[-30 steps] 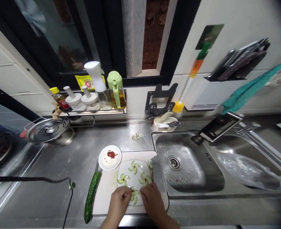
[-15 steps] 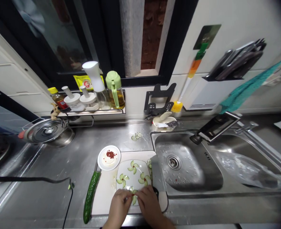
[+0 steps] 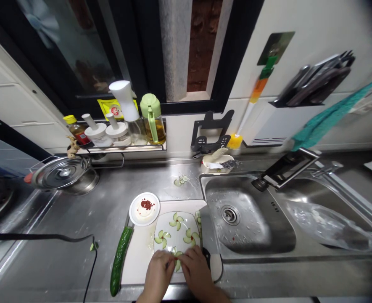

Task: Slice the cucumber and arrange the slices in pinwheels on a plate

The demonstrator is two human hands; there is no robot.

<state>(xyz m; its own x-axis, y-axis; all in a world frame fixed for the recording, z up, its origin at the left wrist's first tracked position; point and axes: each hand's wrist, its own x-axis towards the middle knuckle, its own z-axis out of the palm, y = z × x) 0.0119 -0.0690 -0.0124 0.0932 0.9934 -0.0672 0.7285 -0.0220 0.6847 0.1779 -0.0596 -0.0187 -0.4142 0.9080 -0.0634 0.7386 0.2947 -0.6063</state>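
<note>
My left hand (image 3: 159, 270) and my right hand (image 3: 197, 269) meet over the near part of a white square plate (image 3: 176, 240). Fingers of both are pinched together, with the tips at a small red piece (image 3: 176, 258) in the middle of the closest flower of cucumber slices (image 3: 178, 266). Other cucumber-slice flowers (image 3: 176, 221) with red centres lie on the plate. A round white dish (image 3: 135, 216) of red bits (image 3: 146, 204) stands to the upper left. The knife (image 3: 208, 223) lies right of the plate, beside several cucumber slices (image 3: 198, 217). My fingers partly cover the nearest flower.
Beneath the plate is a white cutting board (image 3: 135, 265), with a whole cucumber (image 3: 121, 261) along its left side. A sink (image 3: 251, 223) lies to the right. Thin slices (image 3: 181, 180) rest on the counter behind. A black cord (image 3: 47, 237) crosses the left counter.
My fingertips have shifted only slightly around the red piece at the nearest flower. Everything else stays in place.
</note>
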